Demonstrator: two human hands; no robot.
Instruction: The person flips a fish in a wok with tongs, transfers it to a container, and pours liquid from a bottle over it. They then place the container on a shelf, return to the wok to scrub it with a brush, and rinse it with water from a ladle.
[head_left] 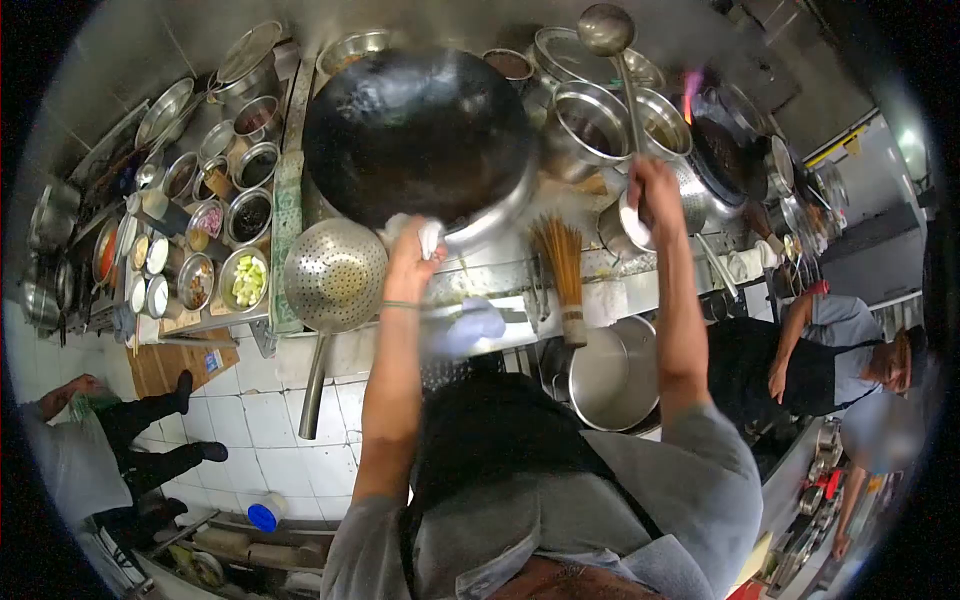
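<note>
With a white cloth (430, 238) in its closed fingers, my left hand (412, 252) grips the near rim of a large black wok (420, 140). The wok is tilted on the stove, its dark inside facing me. My right hand (655, 195) is wrapped round the handle of a metal ladle (606, 30), whose bowl is raised at the back right. Left of my left hand lies a perforated strainer (335, 275), its handle pointing toward me. A bamboo wok brush (565, 280) rests between my hands near the counter's front edge.
On the left stand several bowls of ingredients, including chopped green vegetables (244, 280). Metal pots (590, 120) are behind my right hand, and a flame (692, 90) burns by another wok. A large pot (612, 375) sits below. Other people (850, 350) stand at right and left.
</note>
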